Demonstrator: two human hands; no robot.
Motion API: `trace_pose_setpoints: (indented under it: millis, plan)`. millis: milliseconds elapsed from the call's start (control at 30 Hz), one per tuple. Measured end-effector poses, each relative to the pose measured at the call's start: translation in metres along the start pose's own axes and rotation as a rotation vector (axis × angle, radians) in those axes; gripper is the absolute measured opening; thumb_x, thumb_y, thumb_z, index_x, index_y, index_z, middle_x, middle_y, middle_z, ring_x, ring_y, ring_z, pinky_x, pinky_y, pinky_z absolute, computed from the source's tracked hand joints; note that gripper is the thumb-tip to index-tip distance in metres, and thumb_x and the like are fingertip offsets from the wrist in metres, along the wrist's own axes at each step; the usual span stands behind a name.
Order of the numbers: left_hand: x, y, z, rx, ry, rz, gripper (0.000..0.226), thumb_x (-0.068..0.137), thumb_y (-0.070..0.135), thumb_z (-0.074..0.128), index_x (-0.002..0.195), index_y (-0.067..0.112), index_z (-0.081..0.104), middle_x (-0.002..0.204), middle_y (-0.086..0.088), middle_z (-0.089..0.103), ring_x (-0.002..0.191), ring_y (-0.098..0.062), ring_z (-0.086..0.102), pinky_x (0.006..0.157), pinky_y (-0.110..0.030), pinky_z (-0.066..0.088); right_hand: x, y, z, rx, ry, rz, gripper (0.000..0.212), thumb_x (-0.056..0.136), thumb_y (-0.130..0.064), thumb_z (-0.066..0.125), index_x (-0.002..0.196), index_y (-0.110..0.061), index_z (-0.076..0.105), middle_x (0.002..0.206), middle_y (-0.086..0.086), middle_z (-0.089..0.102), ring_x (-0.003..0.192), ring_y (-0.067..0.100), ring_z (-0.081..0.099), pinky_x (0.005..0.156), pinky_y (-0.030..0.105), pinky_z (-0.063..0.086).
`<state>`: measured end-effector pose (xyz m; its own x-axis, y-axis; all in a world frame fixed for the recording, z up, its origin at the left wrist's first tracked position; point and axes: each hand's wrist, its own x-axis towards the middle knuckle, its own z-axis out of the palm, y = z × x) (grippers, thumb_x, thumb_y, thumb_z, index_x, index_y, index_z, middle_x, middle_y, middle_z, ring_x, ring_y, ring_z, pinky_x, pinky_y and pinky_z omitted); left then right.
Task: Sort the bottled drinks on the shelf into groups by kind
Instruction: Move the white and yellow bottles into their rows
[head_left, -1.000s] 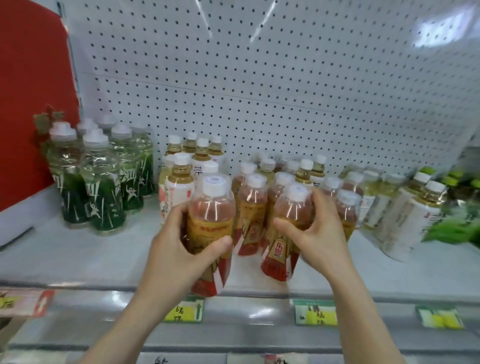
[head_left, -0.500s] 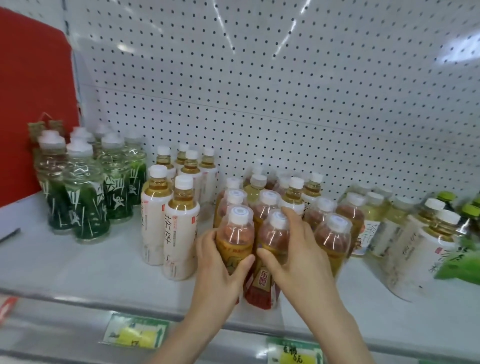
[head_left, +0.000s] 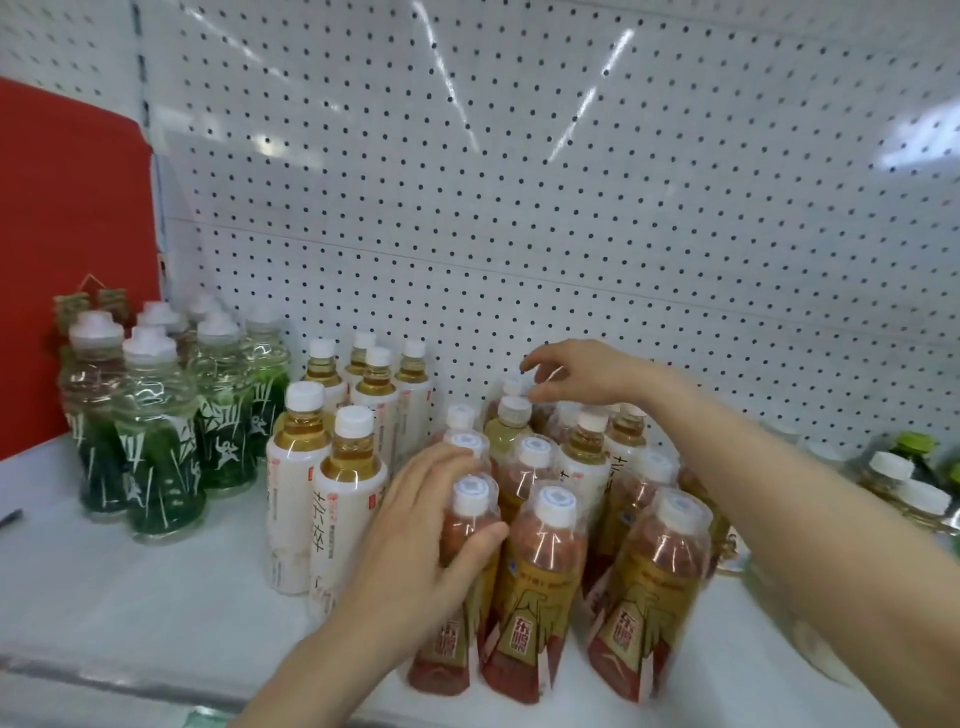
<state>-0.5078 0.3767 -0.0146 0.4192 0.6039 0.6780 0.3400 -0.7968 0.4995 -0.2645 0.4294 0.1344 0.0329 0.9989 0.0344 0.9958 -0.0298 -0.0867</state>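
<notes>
Several red-and-gold labelled bottles (head_left: 540, 597) stand in a cluster at the shelf's front middle. My left hand (head_left: 415, 545) is wrapped around the front-left red-and-gold bottle (head_left: 462, 613), thumb across its front. My right hand (head_left: 587, 374) reaches over the cluster; its thumb and forefinger sit at the white cap of a back bottle (head_left: 513, 385), just behind a pale yellow bottle (head_left: 511, 431). Whether they grip that cap is unclear. White-labelled tea bottles (head_left: 311, 493) stand to the left, with one more (head_left: 587, 457) inside the cluster. Green bottles (head_left: 156, 457) stand at far left.
A white pegboard (head_left: 519, 208) backs the shelf (head_left: 130, 597). A red panel (head_left: 67, 260) closes the left side. More white-capped bottles (head_left: 914, 493) and a green-capped one (head_left: 911, 444) lie behind my right forearm at far right.
My right hand let go of a front red-and-gold bottle and rose to the back of the cluster. My left hand stays on its bottle, now set beside the others.
</notes>
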Motion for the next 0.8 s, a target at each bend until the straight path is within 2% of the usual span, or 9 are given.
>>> trace_pose_setpoints:
  millis: [67,167,300,400,467,567,633,700,800]
  plan:
    - [0.003,-0.003,-0.001,0.008,-0.009,0.011,0.047,0.088,0.062,0.047,0.131,0.046,0.037,0.14,0.037,0.028,0.138,0.009,0.024,0.105,-0.002,0.015,0.023,0.003,0.008,-0.047,-0.104,-0.001,0.055,0.092,-0.048,0.065,0.141,-0.026,0.051,0.129,-0.006,0.062,0.118,0.018,0.059,0.103,0.037,0.046]
    - [0.003,-0.006,-0.004,-0.003,-0.01,0.023,0.043,0.087,0.06,0.053,0.126,0.047,0.041,0.138,0.038,0.031,0.139,0.002,0.027,0.105,-0.011,0.023,0.039,0.008,0.021,-0.052,-0.197,-0.02,0.055,0.089,-0.051,0.068,0.136,-0.025,0.057,0.127,-0.005,0.062,0.116,0.019,0.058,0.103,0.037,0.044]
    - [0.007,-0.006,-0.006,0.024,-0.016,0.04,0.041,0.084,0.061,0.056,0.121,0.049,0.042,0.132,0.042,0.032,0.137,-0.001,0.028,0.1,-0.015,0.028,0.042,0.01,0.027,0.051,-0.166,-0.058,0.044,0.089,-0.049,0.069,0.122,-0.021,0.064,0.12,-0.002,0.068,0.109,0.021,0.062,0.099,0.036,0.048]
    - [0.01,-0.007,-0.009,0.029,-0.027,0.046,0.041,0.082,0.065,0.055,0.118,0.05,0.042,0.131,0.042,0.034,0.135,0.003,0.029,0.098,-0.016,0.029,0.035,0.008,0.016,0.131,-0.033,-0.064,0.04,0.093,-0.051,0.063,0.106,-0.013,0.062,0.102,0.003,0.068,0.097,0.024,0.064,0.089,0.038,0.05]
    - [0.01,-0.011,-0.007,0.046,-0.04,0.051,0.042,0.081,0.068,0.054,0.117,0.05,0.043,0.13,0.042,0.034,0.133,0.004,0.029,0.096,-0.016,0.03,0.023,0.01,0.004,0.373,0.112,-0.054,0.035,0.094,-0.05,0.061,0.098,-0.015,0.058,0.094,0.002,0.066,0.096,0.026,0.066,0.089,0.04,0.053]
    - [0.014,-0.013,-0.004,0.034,-0.041,0.011,0.044,0.075,0.078,0.051,0.11,0.052,0.046,0.128,0.045,0.034,0.13,0.009,0.028,0.091,-0.014,0.03,0.001,0.012,-0.016,0.887,0.348,-0.066,0.032,0.097,-0.04,0.06,0.112,-0.012,0.059,0.11,0.006,0.07,0.107,0.026,0.068,0.094,0.038,0.057]
    - [0.022,-0.009,-0.005,0.039,-0.003,-0.022,0.045,0.075,0.086,0.04,0.105,0.054,0.047,0.127,0.044,0.035,0.126,0.009,0.033,0.091,-0.015,0.034,-0.016,0.008,-0.031,1.083,0.515,-0.091,0.027,0.1,-0.036,0.056,0.113,-0.012,0.059,0.113,0.006,0.069,0.108,0.025,0.068,0.087,0.032,0.058]
    - [0.037,0.004,-0.011,-0.003,0.072,-0.054,0.048,0.077,0.085,0.034,0.112,0.054,0.044,0.129,0.041,0.034,0.125,0.01,0.036,0.096,-0.022,0.038,-0.032,0.001,-0.047,1.174,0.64,-0.124,0.026,0.102,-0.035,0.051,0.115,-0.012,0.058,0.116,0.007,0.069,0.105,0.022,0.068,0.078,0.029,0.057]
    - [0.068,0.04,-0.023,-0.124,0.145,-0.081,0.066,0.08,0.079,0.041,0.137,0.048,0.032,0.143,0.029,0.034,0.133,0.002,0.035,0.108,-0.034,0.036,-0.054,-0.01,-0.068,1.221,0.675,-0.155,0.028,0.104,-0.035,0.047,0.113,-0.011,0.058,0.111,0.01,0.07,0.092,0.018,0.068,0.069,0.027,0.053]
